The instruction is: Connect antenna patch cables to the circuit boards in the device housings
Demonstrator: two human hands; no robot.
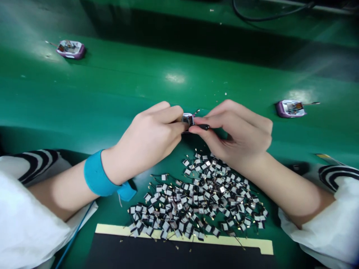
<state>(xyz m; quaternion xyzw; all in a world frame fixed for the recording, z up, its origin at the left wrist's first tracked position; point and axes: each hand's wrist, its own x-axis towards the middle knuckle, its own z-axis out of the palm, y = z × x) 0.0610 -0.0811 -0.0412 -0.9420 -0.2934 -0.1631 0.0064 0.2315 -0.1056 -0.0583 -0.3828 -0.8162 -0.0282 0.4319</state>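
Observation:
In the middle of the head view, my left hand (157,130) is closed round a small electronic device housing (188,118), of which only a piece with a pale rim and dark inside shows. My right hand (238,129) meets it from the other side, thumb and forefinger pinched on a thin black tool (205,127) whose rounded end sticks out. The tool's other end is hidden by the fingers. Just below the hands lies a heap of small square modules (196,201), white and black, with short black leads and gold-coloured ends.
Two open purple-and-white housings with circuitry and wires lie on the green mat, one at far left (71,49), one at right (291,108). A black sheet with a cream edge strip (246,242) lies in front. A black cable (269,18) loops at the back.

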